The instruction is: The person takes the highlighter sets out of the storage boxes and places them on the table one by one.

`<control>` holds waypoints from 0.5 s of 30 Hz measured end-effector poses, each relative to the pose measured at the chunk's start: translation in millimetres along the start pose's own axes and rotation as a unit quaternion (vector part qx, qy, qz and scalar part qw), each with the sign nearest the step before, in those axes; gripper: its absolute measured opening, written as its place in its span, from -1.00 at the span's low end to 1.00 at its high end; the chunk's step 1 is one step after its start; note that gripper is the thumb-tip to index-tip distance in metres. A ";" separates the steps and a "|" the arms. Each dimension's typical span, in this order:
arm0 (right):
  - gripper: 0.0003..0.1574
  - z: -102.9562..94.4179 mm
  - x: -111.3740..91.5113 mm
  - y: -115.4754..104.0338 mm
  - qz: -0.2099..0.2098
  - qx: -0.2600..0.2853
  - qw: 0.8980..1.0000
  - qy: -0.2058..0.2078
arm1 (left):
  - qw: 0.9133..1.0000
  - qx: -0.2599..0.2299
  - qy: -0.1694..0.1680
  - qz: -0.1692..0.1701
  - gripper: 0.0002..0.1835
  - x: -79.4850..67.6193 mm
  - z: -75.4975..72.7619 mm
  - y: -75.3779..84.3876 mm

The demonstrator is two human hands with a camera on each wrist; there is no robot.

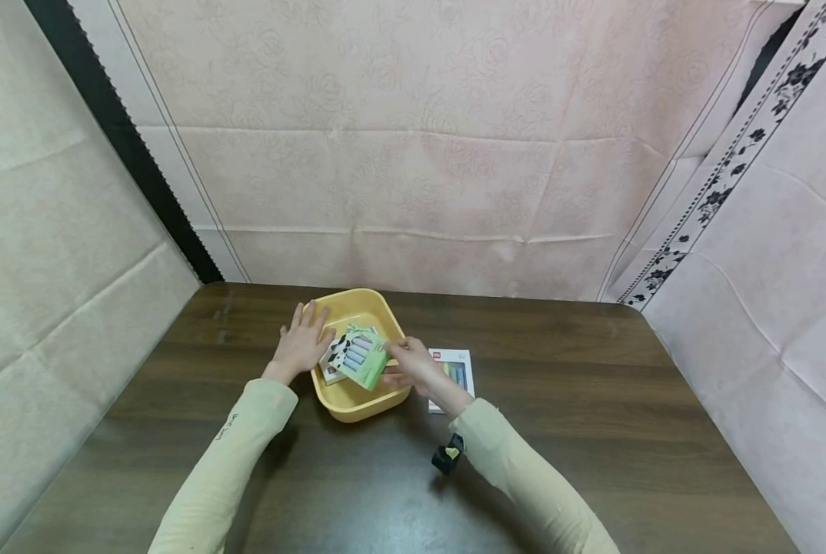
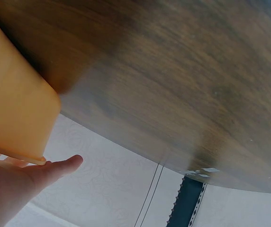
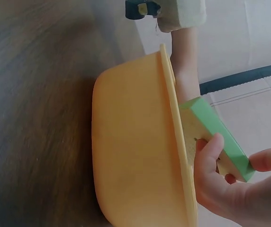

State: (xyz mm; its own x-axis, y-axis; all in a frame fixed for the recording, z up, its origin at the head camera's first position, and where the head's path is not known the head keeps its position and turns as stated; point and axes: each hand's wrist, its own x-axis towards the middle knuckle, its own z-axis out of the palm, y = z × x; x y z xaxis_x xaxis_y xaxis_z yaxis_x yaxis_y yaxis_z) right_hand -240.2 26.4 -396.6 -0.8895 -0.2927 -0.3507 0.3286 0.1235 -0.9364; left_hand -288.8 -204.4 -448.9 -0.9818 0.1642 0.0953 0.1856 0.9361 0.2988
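Observation:
A yellow plastic basin [image 1: 347, 406] stands on the table. My right hand [image 1: 413, 365] pinches the edge of a green box [image 1: 366, 360] printed with a panda and a row of pale sticks. In the right wrist view the green box [image 3: 221, 135] tilts above the basin's rim, between thumb and fingers. Under it, inside the basin, lies a white box [image 1: 331, 374], partly covered. My left hand [image 1: 301, 344] rests at the basin's left rim with fingers spread; in the left wrist view the thumb stretches out past the rim [image 2: 31, 161].
Right of the basin, partly behind the right wrist, a white box [image 1: 464, 362] with a coloured front lies on the dark wooden table [image 1: 593, 431]. Pale patterned cloth [image 1: 420, 177] hangs along the back and both sides. A black wrist camera [image 1: 447, 455] sits at the right cuff.

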 end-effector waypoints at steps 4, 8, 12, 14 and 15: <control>-0.49 -1.0 -2.5 -1.7 -0.011 -0.005 1.000 0.013 | 1.000 0.005 0.003 0.001 -0.36 0.6 0.5 -0.3; -0.51 -2.4 -4.0 -1.6 -0.035 -0.004 0.999 0.020 | 1.000 0.008 0.006 0.002 -0.34 0.8 1.3 -1.0; -0.51 -4.2 -4.3 -1.5 -0.049 -0.009 0.998 0.024 | 1.000 0.005 0.007 0.001 -0.36 0.9 1.4 -1.2; -0.50 -5.4 -4.1 -2.2 -0.047 -0.018 0.998 0.028 | 1.000 0.005 0.008 0.001 -0.36 0.7 1.3 -1.1; -0.50 -6.3 -3.9 -2.8 -0.043 -0.021 0.998 0.030 | 1.000 0.004 0.009 0.001 -0.36 0.6 1.1 -0.8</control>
State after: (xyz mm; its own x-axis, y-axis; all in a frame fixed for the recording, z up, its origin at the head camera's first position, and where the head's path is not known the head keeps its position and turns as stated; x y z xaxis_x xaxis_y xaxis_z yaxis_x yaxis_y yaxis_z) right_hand -239.6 33.1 -392.5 -0.9313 -0.2476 -0.2671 0.2381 0.1408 -0.9610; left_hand -289.6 -204.7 -450.2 -0.9806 0.1608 0.1122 0.1871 0.9385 0.2903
